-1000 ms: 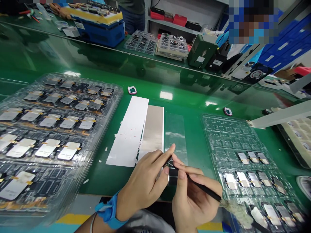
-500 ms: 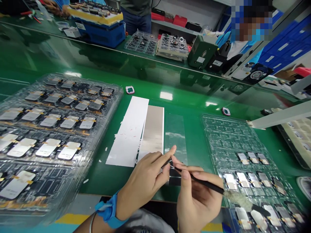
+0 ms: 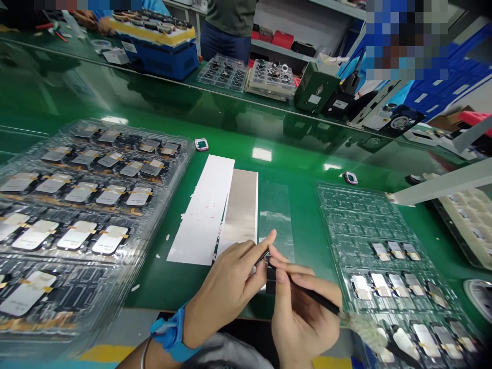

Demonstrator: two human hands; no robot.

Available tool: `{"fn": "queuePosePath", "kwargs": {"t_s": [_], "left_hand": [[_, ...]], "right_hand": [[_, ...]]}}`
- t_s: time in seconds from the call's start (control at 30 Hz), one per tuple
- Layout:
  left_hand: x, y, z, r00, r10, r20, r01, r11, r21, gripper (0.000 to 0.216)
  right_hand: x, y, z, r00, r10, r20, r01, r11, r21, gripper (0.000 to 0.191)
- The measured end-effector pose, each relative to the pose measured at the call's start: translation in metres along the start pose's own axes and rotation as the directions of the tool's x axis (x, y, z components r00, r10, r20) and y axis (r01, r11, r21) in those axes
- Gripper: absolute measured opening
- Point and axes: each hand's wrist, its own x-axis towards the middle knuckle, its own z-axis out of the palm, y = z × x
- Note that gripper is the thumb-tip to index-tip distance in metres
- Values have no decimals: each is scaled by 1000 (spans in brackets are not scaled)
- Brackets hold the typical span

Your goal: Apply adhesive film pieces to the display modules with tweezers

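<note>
My left hand (image 3: 230, 279), with a blue band at the wrist, is closed around a small dark flat piece (image 3: 262, 257), mostly hidden by the fingers. My right hand (image 3: 307, 312) pinches black tweezers (image 3: 315, 297) whose tip meets that piece; a pale, rough-looking wrap covers their rear part. Under and beyond the hands lie a clear plastic sheet (image 3: 275, 210), a grey-beige sheet with a white edge (image 3: 242, 205) and a white paper strip (image 3: 205, 205) dotted with tiny red and white scraps.
At left, a stacked clear tray (image 3: 154, 225) carries silver-backed screen modules with orange tape. Another clear tray (image 3: 338, 220) at right holds similar modules in its nearer rows. Two small pink-rimmed pieces (image 3: 202, 144) lie farther back. A white post (image 3: 442, 182) slants in from the right; people stand across the bench.
My right hand and the tweezers have shifted slightly left, closer to the piece in my left hand. The left hand stays nearly still. The view has shifted a little.
</note>
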Motion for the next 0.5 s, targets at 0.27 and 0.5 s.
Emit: {"fn": "queuePosePath", "kwargs": {"t_s": [0.27,0.5], "left_hand": [[-4,13,-1,986,-143,-83,108,937,-331,17],[-17,32,-12,999,-16,34,20,991,-135,37]], "right_hand": [[2,1,-27,964,247,100,-225,956,-187,25],[24,2,-61,982,138,128,-40,816,-577,16]]}}
